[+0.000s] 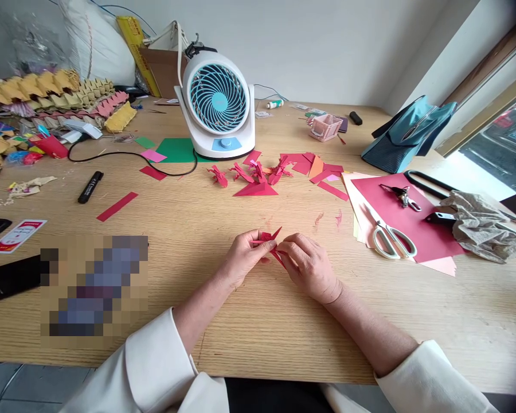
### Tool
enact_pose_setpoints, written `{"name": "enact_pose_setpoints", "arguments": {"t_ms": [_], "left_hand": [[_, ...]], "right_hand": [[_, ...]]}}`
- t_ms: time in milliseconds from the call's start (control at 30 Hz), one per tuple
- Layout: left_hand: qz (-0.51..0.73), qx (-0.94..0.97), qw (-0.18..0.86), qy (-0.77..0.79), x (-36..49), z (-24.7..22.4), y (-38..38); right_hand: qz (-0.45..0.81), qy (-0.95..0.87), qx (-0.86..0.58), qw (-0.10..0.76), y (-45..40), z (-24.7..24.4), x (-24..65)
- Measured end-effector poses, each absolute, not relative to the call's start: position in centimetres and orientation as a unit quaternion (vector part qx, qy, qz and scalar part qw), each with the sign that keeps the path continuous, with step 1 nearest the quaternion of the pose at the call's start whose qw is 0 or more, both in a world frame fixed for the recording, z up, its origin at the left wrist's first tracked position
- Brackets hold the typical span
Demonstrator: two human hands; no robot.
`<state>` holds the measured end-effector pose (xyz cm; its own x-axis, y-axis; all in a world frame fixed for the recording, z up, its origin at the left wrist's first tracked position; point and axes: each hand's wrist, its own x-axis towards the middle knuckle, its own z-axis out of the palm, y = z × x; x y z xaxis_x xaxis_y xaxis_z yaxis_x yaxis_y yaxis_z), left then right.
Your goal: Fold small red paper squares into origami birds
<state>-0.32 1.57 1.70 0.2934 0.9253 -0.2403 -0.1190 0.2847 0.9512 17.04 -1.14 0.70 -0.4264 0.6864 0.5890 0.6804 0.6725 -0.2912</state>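
Between my hands, just above the tabletop, is a small folded red paper piece (276, 234) with pointed ends. My left hand (250, 252) pinches it from the left, thumb on top. From the right, my right hand (306, 263) is closed on its lower right part, and the fingertips there hide some of the folds. Beyond the hands stands a group of red folded paper figures (258, 172), with a flat red paper triangle (256, 190) in front of them.
A white and blue fan (219, 103) stands behind the figures. To the right, white-handled scissors (391, 238) and keys (402, 196) lie on red paper sheets (430, 229), near a teal bag (406, 137). At left are a black marker (90, 187) and a red strip (117, 206).
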Motion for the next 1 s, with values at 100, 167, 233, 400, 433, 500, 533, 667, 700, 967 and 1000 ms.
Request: {"name": "enact_pose_setpoints", "arguments": {"t_ms": [100,167,233,400,433,500,533,667,700,967,1000], "left_hand": [[0.402,0.454,0.658,0.447,-0.22,1.86,1.40],[0.400,0.449,0.662,0.447,-0.18,1.97,1.35],[0.401,0.443,0.665,0.447,-0.16,2.01,1.34],[0.403,0.432,0.670,0.450,-0.14,1.77,1.28],[0.404,0.431,0.668,0.452,-0.13,1.69,1.30],[0.403,0.433,0.665,0.455,-0.13,1.55,1.36],[0.408,0.437,0.659,0.457,-0.14,1.50,1.40],[0.401,0.449,0.662,0.446,-0.31,1.32,1.57],[0.394,0.450,0.669,0.441,-0.38,1.28,1.62],[0.374,0.454,0.689,0.424,-0.73,1.32,1.89],[0.371,0.456,0.690,0.422,-0.77,1.33,1.88]], "right_hand": [[0.010,-0.838,-0.413,0.357,-1.16,0.77,16.89],[0.007,-0.837,-0.413,0.360,-1.22,0.79,16.90],[0.001,-0.837,-0.407,0.366,-1.28,0.80,16.98],[0.008,-0.843,-0.397,0.364,-1.33,0.75,16.94],[0.008,-0.844,-0.401,0.357,-1.29,0.72,16.87],[0.002,-0.845,-0.406,0.348,-1.19,0.63,16.70],[-0.003,-0.844,-0.407,0.349,-1.15,0.58,16.63],[-0.021,-0.850,-0.400,0.343,-1.11,0.42,16.59],[-0.023,-0.851,-0.398,0.342,-1.12,0.37,16.62],[-0.049,-0.861,-0.387,0.326,-0.97,0.01,17.09],[-0.048,-0.863,-0.385,0.323,-0.92,-0.03,17.17]]}}
